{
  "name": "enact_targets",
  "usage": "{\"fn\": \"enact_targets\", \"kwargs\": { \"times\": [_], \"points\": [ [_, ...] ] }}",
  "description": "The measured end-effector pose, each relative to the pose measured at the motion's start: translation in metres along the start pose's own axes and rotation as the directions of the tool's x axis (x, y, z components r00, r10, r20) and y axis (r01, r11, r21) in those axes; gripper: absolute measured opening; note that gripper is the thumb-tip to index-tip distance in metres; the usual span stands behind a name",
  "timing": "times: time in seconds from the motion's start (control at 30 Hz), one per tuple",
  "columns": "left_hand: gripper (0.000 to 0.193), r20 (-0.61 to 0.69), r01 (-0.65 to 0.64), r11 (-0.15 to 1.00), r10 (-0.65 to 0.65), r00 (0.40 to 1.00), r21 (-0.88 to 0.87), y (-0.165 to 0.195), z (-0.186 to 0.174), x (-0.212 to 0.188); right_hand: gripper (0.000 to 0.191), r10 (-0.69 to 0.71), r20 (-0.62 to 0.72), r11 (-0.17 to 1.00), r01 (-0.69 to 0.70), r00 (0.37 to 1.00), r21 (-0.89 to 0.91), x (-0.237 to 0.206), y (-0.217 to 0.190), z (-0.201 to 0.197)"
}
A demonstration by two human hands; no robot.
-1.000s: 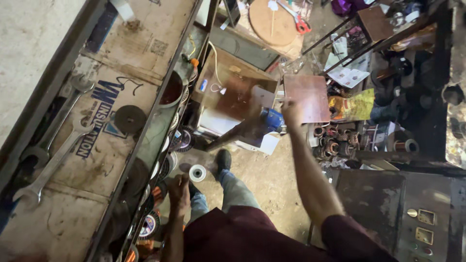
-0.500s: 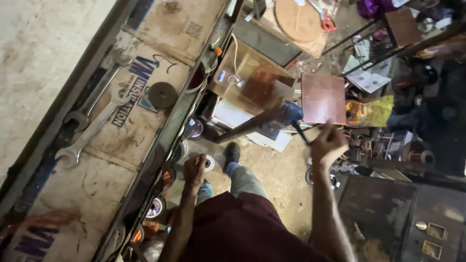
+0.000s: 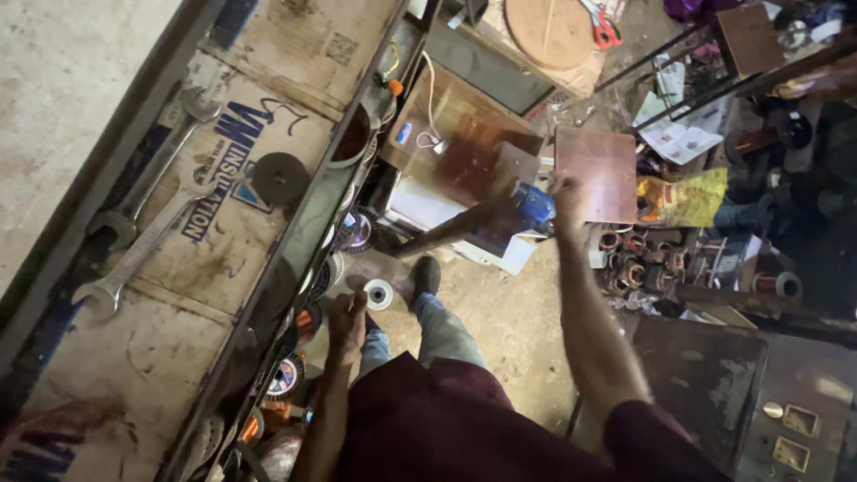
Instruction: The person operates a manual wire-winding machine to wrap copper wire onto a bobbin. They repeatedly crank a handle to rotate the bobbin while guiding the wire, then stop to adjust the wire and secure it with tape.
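1. The right hand (image 3: pixel 568 195) is gripping a blue-handled tool (image 3: pixel 533 205), its fingers closed around the blue part; the tool's dark blurred shaft (image 3: pixel 446 234) is slanting down and left over the floor (image 3: pixel 500 321).
2. The tool is hanging in the air just in front of a brown board (image 3: pixel 600 174) and above a white box (image 3: pixel 446 210).
3. The left hand (image 3: pixel 346 319) is hanging low beside the shelf edge (image 3: pixel 303 241), fingers loosely curled and holding nothing, near a small white spool (image 3: pixel 378 294).
4. A shoe (image 3: pixel 426 275) is standing on the floor just right of the spool.
5. 2 wrenches (image 3: pixel 152 214) and a dark disc (image 3: pixel 279 178) are lying on cardboard (image 3: pixel 223 241) on the worktop at left.
6. Copper coils (image 3: pixel 634 259) are sitting right of the forearm.
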State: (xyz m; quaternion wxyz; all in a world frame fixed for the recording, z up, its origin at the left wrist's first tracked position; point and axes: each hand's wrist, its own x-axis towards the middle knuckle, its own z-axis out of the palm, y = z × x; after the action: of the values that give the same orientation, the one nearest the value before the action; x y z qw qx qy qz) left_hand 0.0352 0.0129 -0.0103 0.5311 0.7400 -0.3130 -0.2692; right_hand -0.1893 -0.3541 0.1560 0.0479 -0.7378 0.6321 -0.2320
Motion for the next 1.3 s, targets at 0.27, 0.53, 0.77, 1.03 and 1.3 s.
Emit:
{"fn": "enact_targets", "kwargs": {
  "times": [0.27, 0.53, 0.77, 1.03, 1.3],
  "points": [
    [0.056, 0.092, 0.105, 0.984, -0.093, 0.991, -0.146, 0.000, 0.001, 0.002, 0.029, 0.203, 0.260, 0.901, -0.284, 0.944, 0.327, -0.143, 0.011, -0.034],
    [0.061, 0.097, 0.124, 0.988, -0.116, 0.989, -0.088, 0.024, 0.002, 0.014, 0.038, 0.112, -0.244, 0.940, -0.023, 0.963, 0.342, -0.085, -0.007, -0.105],
    [0.065, 0.075, 0.132, 0.970, -0.119, 0.990, -0.205, 0.011, 0.003, 0.009, 0.033, 0.302, 0.078, 0.877, -0.309, 0.950, 0.368, 0.027, 0.003, -0.074],
    [0.051, -0.045, -0.148, 0.981, 0.143, 0.989, -0.126, 0.000, -0.003, -0.004, 0.028, 0.072, 0.204, 0.976, -0.111, 0.976, 0.187, -0.022, 0.002, 0.000],
    [0.061, 0.079, 0.132, 0.979, -0.121, 0.989, -0.157, 0.007, 0.000, 0.005, 0.029, 0.183, 0.148, 0.912, -0.224, 0.972, 0.344, -0.144, 0.010, -0.044]
  ]
}}
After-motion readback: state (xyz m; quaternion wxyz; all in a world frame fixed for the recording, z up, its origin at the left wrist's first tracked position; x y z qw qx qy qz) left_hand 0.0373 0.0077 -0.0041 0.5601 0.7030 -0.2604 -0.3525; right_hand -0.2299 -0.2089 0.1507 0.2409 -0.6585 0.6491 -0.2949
